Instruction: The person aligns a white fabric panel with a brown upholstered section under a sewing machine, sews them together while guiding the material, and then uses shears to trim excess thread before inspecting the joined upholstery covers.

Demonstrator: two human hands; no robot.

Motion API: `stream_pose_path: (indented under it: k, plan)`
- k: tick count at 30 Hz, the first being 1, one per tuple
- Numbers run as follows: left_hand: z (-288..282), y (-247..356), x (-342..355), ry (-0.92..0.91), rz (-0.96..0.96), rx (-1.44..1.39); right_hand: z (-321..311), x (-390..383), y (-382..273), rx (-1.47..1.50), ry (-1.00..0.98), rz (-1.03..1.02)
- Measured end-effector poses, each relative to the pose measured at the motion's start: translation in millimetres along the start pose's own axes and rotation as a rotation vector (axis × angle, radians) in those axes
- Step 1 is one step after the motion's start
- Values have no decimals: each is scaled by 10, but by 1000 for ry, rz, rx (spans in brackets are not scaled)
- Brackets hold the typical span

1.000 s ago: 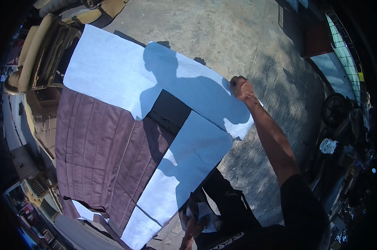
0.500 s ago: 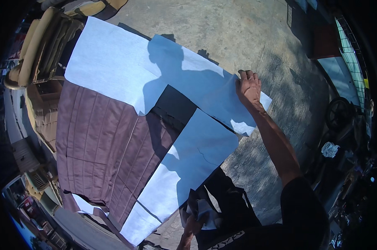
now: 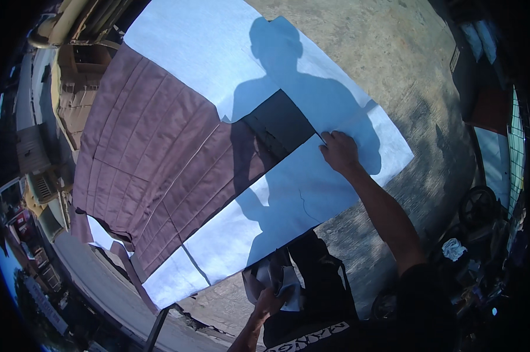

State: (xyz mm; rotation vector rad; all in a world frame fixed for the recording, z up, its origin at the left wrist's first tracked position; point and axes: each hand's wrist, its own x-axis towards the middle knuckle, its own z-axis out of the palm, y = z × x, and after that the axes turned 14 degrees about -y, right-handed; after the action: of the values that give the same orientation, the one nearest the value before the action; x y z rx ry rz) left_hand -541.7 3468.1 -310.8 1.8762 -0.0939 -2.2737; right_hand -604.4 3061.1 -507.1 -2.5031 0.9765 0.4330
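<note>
White sheet pieces lie over a purple-brown quilted fabric with stitched lines. A dark square of surface shows between the white pieces. My right hand, fingers bent and closed, is at the edge of the white sheet by a corner of that square, where a narrow dark slit shows at the fingertips. Near my body, below the lower white strip, my left hand is closed around a crumpled grey-and-white cloth. My shadow falls across the sheets.
Concrete ground surrounds the work surface. Tan padded seat parts stand at the far left. On the right are a dark wheel, a crumpled white piece and a wire grid.
My right hand has moved inward from the sheet's far right end to beside the dark square. The gap between the white pieces there has mostly closed. My left hand keeps the cloth.
</note>
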Motion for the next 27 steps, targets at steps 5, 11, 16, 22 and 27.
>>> stream_pose_path:
  k: [5,11,16,22,27]
  plan:
    - [198,-288,13,-79,40,55,-152,-112,-24,-8,-68,213]
    - [440,-447,-141,-34,83,-85,-226,-44,-283,95,-218,342]
    - [301,-364,-112,-175,2,-47,-63,-155,59,83,-111,313]
    - [569,-780,6,-16,35,-193,-15,-659,-240,51,-186,321]
    - [515,-815,60,-54,32,-141,32,-767,116,107,-79,327]
